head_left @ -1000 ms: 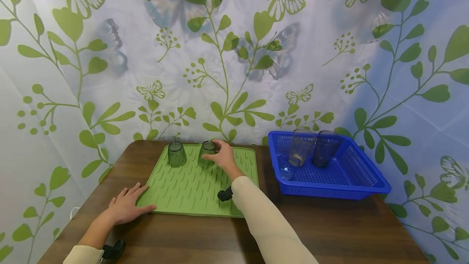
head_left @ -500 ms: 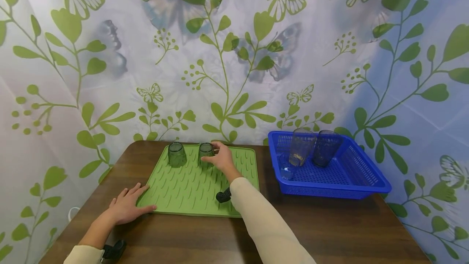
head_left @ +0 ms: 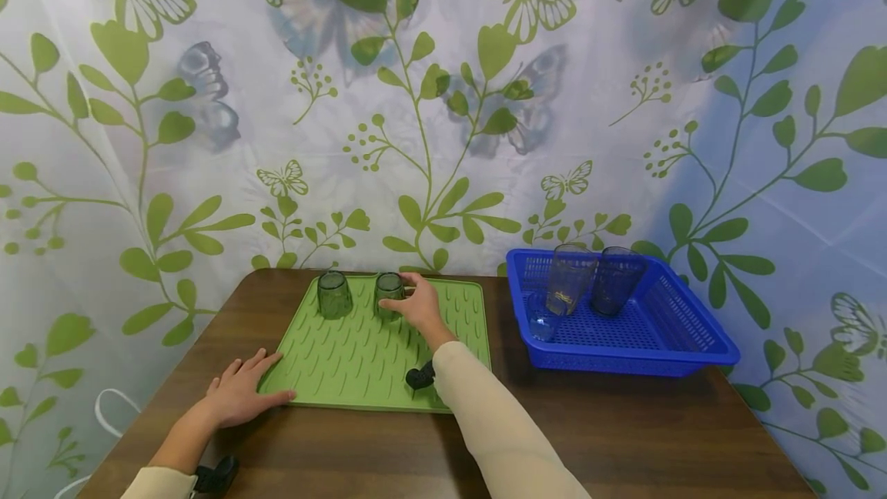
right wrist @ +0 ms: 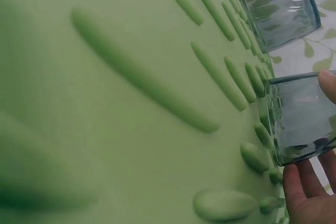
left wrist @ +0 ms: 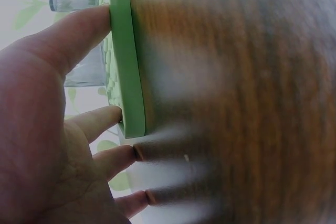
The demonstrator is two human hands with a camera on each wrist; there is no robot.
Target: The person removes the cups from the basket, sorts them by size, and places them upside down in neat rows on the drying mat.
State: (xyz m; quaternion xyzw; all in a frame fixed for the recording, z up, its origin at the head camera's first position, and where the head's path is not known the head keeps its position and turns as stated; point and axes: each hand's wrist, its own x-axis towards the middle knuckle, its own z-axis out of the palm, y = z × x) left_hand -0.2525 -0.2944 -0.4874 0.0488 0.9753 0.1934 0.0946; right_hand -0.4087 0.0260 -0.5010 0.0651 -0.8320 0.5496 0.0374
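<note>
My right hand (head_left: pixel 419 306) grips a small dark-tinted drinking glass (head_left: pixel 386 289) by its side, thumb in front and fingers behind. That glass is upside down, its rim at the ribbed green drying mat (head_left: pixel 360 376), as the right wrist view also shows. To its left on the mat stands a matching glass (head_left: pixel 335 297), inverted as well. My left hand (head_left: pixel 242 390) spreads over the mat's front left corner, thumb and a fingertip touching the mat's edge (left wrist: pixel 126 56). Its other fingertips rest on the wooden table.
A blue perforated plastic basket (head_left: pixel 624 360) stands right of the mat. Inside are a tall clear glass (head_left: pixel 571 276), a tall dark glass (head_left: pixel 615 283) and a small bluish glass (head_left: pixel 543 322). A leaf-patterned curtain (head_left: pixel 443 137) hangs behind the table (head_left: pixel 360 453).
My right hand and the glass in it have shifted slightly left on the mat. The left hand stays on the mat corner.
</note>
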